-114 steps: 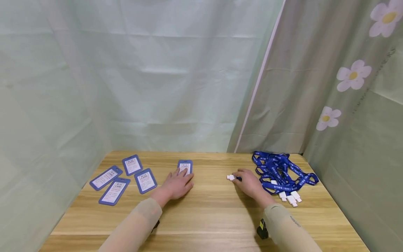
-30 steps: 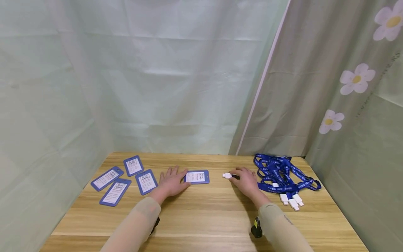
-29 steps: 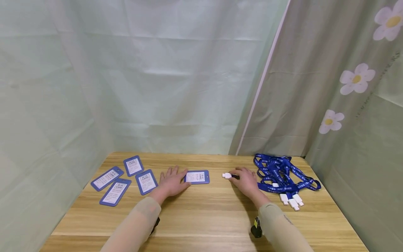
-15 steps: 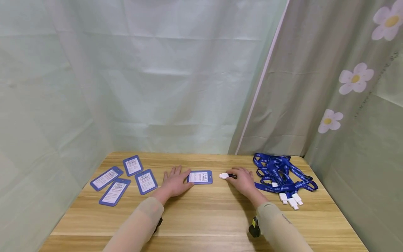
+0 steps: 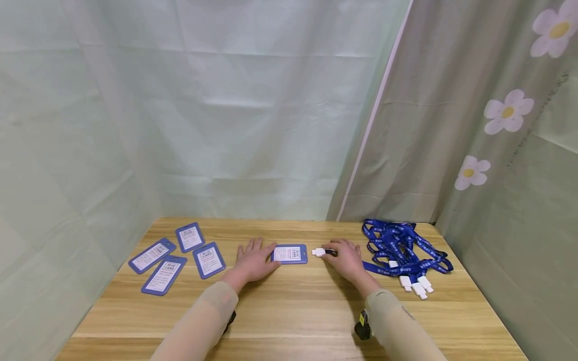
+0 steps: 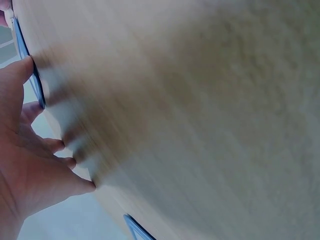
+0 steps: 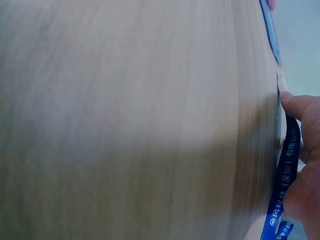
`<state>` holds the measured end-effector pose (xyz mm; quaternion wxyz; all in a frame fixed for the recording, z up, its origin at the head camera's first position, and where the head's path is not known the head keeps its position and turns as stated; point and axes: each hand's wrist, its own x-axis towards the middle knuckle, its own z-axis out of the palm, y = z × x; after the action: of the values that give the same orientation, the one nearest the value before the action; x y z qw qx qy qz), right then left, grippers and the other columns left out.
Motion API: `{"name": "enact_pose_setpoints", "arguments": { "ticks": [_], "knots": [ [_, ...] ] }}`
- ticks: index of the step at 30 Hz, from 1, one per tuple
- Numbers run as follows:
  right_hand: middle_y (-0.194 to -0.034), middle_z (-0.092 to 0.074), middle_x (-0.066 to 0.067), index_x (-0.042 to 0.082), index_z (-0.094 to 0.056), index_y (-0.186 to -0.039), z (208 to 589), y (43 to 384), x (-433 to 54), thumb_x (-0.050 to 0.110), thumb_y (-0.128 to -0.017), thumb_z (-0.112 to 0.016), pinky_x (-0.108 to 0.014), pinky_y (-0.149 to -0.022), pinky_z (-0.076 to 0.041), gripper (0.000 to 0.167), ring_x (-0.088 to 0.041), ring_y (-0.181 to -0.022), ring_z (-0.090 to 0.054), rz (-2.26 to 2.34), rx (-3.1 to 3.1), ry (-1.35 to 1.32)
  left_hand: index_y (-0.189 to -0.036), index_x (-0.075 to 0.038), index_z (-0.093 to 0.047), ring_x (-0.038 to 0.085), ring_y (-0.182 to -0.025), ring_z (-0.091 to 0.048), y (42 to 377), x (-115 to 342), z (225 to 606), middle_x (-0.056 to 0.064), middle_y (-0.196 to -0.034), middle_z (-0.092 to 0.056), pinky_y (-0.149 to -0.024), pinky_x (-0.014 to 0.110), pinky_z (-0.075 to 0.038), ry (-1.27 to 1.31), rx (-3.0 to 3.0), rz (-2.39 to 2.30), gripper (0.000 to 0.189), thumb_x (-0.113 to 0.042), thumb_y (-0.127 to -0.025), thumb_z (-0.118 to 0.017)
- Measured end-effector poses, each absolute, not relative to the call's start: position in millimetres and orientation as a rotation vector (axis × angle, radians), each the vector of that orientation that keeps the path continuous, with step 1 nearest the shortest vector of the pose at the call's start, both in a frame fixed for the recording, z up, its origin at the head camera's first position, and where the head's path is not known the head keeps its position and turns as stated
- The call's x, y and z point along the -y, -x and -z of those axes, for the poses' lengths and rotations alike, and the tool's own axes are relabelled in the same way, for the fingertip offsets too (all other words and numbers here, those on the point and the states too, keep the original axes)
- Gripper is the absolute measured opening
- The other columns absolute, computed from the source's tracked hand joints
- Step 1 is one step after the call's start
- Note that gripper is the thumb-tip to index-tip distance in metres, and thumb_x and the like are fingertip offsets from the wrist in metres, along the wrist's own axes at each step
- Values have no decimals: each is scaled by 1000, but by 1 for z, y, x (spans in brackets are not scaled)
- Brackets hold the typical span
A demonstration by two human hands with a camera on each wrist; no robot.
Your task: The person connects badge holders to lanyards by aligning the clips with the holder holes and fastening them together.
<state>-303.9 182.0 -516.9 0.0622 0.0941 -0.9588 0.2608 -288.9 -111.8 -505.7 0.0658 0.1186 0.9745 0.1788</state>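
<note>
My left hand (image 5: 255, 261) is at the left end of a blue ID card holder (image 5: 289, 254), thumb and index finger pinching its edges. Its other fingers spread on the wooden table. The holder lies flat, slot end toward the right. My right hand (image 5: 346, 259) pinches a blue lanyard just behind its white plastic clip (image 5: 318, 252), which points left at the holder's slot, a small gap between them. In the right wrist view the printed lanyard strap (image 7: 286, 175) runs under that hand, back toward the pile.
Several blue ID card holders (image 5: 164, 275) lie on the left of the table (image 5: 289, 321). A tangle of blue lanyards (image 5: 402, 245) with white clips (image 5: 419, 289) covers the right. Curtains (image 5: 253, 125) hang behind the table and along its sides.
Since the oldest frame the card holder has turned from upright to sideways. Over the last second my left hand has slid it slightly right, while my right hand has brought the clip a little left.
</note>
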Motion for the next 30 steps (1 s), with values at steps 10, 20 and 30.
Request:
{"name": "enact_pose_setpoints", "arguments": {
  "ticks": [10,20,30],
  "knots": [
    [-143,-59,-14,22,-76,-123,518,305,-183,33,-92,-79,-76,-114,-11,34,-44,-139,-44,-787,2905,-268,-159,-22,-41,51,-151,-12,290,107,506,25,-166,-21,-116,73,-6,-367,-2940,-514,69,-55,-100,-56],
    [-145,-57,-14,23,-77,-123,522,307,-183,34,-92,-78,-76,-114,-9,32,-43,-141,-41,-811,2924,-266,-158,-23,-42,52,-151,-12,290,103,508,26,-165,-22,-116,74,-6,-369,-2941,-517,68,-56,-100,-57],
    [-146,-56,-14,24,-77,-122,519,305,-183,36,-93,-77,-75,-115,-7,32,-43,-142,-39,-813,2932,-274,-158,-24,-44,50,-152,-12,292,104,508,25,-166,-21,-116,74,-5,-370,-2933,-540,68,-55,-99,-59]
  ]
}}
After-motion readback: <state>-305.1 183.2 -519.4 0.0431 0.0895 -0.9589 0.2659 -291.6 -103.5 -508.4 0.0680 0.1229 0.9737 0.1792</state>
